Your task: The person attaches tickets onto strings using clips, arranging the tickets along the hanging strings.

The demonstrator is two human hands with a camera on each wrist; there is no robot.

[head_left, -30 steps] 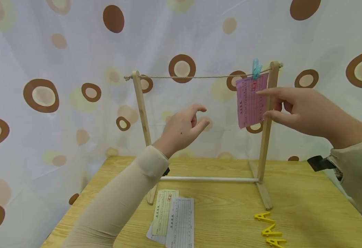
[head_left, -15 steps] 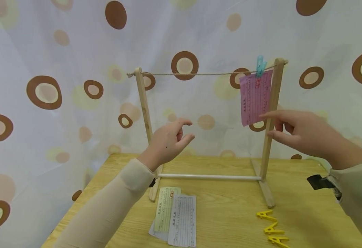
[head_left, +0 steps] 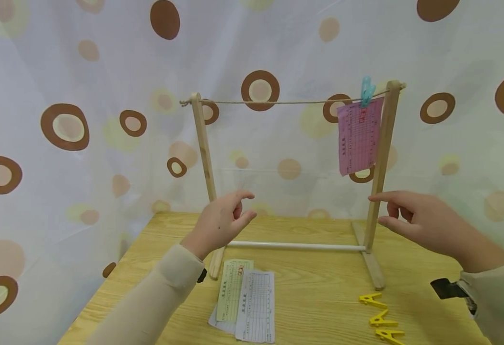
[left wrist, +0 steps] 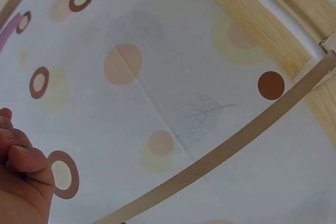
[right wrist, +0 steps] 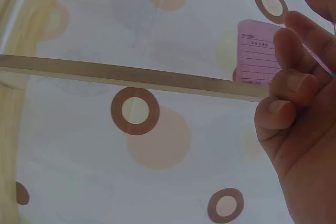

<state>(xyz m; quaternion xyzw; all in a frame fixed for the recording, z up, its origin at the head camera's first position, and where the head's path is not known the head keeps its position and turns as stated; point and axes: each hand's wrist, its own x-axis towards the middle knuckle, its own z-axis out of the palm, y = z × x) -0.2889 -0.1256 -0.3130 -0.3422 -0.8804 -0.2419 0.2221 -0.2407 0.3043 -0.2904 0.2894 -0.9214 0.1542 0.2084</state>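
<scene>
A pink printed slip [head_left: 359,139] hangs from a string [head_left: 277,102] by a light blue clothespin [head_left: 367,92], close to the right post of a wooden stand [head_left: 382,167]. My left hand [head_left: 219,220] hovers in front of the stand's left post, fingers loosely bent and nothing between them. In front of the right post is my right hand [head_left: 424,220], below the pink slip, its index finger extended and thumb apart, holding nothing. The right wrist view shows that hand [right wrist: 294,108] with loosely curled fingers and the pink slip [right wrist: 257,51] beyond.
A yellow-green slip [head_left: 233,292] and pale slips [head_left: 257,306] overlap on the wooden table [head_left: 312,287]. Several yellow clothespins [head_left: 381,318] lie at the front right. A white rod [head_left: 295,246] joins the stand's feet. A patterned curtain [head_left: 105,72] hangs behind.
Both hands have moved down, away from the string, and the left one has also moved left. The pink slip stays clipped on the string. The head view has shifted slightly.
</scene>
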